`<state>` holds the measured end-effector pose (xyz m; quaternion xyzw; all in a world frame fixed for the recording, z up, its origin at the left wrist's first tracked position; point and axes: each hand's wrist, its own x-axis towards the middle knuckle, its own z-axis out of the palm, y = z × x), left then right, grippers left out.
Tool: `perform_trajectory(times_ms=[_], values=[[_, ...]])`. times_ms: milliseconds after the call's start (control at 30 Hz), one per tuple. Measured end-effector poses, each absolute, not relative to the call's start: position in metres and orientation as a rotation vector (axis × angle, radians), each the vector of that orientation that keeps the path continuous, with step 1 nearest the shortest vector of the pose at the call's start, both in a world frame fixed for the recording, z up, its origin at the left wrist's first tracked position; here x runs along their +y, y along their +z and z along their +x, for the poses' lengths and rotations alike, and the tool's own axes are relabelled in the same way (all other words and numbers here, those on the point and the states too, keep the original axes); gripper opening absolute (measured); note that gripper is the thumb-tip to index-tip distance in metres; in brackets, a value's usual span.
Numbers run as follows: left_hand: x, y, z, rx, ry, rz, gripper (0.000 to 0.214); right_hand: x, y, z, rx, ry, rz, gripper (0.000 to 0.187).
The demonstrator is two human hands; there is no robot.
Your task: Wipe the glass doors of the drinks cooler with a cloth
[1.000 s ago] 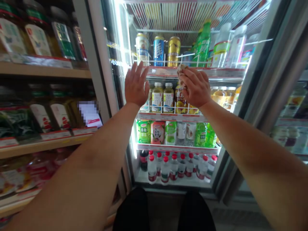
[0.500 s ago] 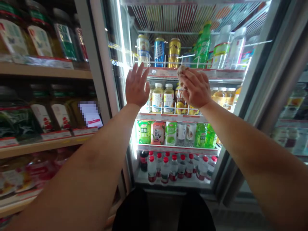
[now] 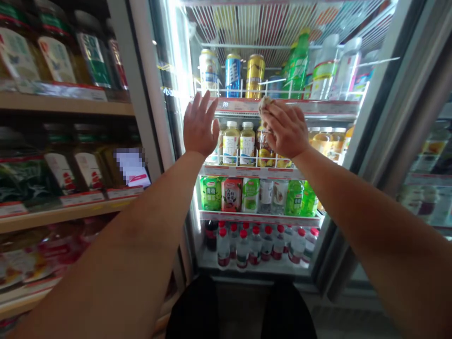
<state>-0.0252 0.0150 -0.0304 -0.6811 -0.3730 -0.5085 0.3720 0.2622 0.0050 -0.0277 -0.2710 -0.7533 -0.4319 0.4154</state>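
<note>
My left hand (image 3: 199, 126) is raised with its fingers stretched out and the palm facing the lit drinks fridge (image 3: 243, 217); it holds nothing. It appears to rest on the glass door, though contact is hard to make out. My right hand (image 3: 287, 129) is closed around a crumpled, pale cloth (image 3: 264, 104), which pokes out past the fingertips. The cloth is in front of the upper shelf's price strip (image 3: 325, 108), below a gold can (image 3: 254, 77). Behind the right hand, some bottles on the second shelf are partly hidden.
Inside the fridge stand cans, a green bottle (image 3: 298, 63), tea bottles (image 3: 231, 143) and red-capped water bottles (image 3: 242, 249). To the left, wooden shelves (image 3: 67, 103) carry more bottles, and a phone-like screen (image 3: 131, 167) is there. A metal door frame (image 3: 374, 155) borders the right side.
My right hand and the cloth have shifted very slightly left. The left hand stays almost in the same place, still spread.
</note>
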Motion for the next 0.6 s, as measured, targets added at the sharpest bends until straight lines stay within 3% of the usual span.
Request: perform_trajectory(times_ms=[267, 600], values=[[0.0093, -0.0319, -0.0237, -0.926, -1.335, -1.766, 0.057, 0.0077, -0.0252, 0.2636, -1.736, -1.025, -0.695, 0.057], [0.0137, -0.0314, -0.0254, -0.94, -1.335, -1.783, 0.057, 0.001, -0.0266, 0.26, -1.916, -1.122, -0.64, 0.056]])
